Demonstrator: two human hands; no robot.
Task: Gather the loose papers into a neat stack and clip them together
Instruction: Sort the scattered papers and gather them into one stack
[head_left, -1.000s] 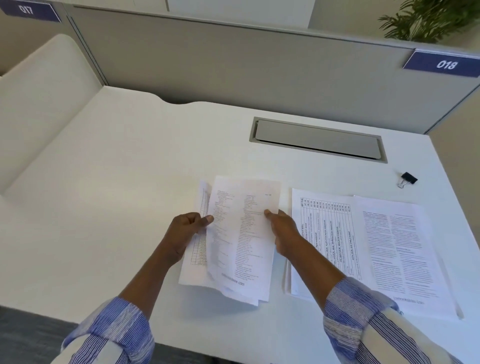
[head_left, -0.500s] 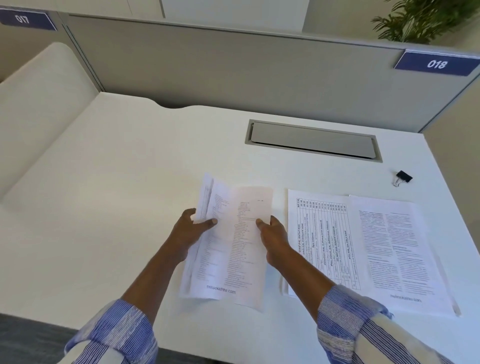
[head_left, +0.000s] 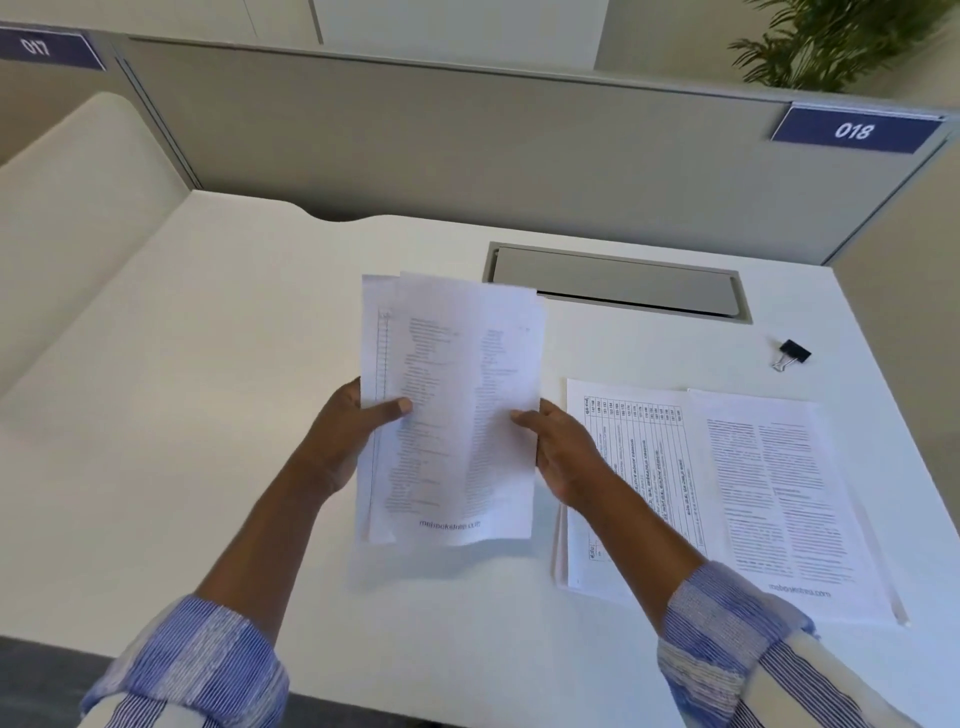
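I hold a few printed sheets (head_left: 457, 410) upright above the white desk (head_left: 208, 415), roughly aligned. My left hand (head_left: 348, 431) grips their left edge with the thumb on the front. My right hand (head_left: 561, 447) grips the right edge the same way. On the desk to the right lie more loose papers: a sheet with a table (head_left: 639, 467) and, overlapping it, a two-column text sheet (head_left: 779, 499). A black binder clip (head_left: 792, 354) lies beyond them near the far right corner.
A grey cable flap (head_left: 623, 283) is set into the desk behind the held sheets. A grey partition (head_left: 467, 145) with blue number tags walls off the back and sides. A plant (head_left: 831, 36) stands behind it at the right.
Both hands have raised the sheets from the desk and tilted them upright. Their edges are more closely aligned than one second ago.
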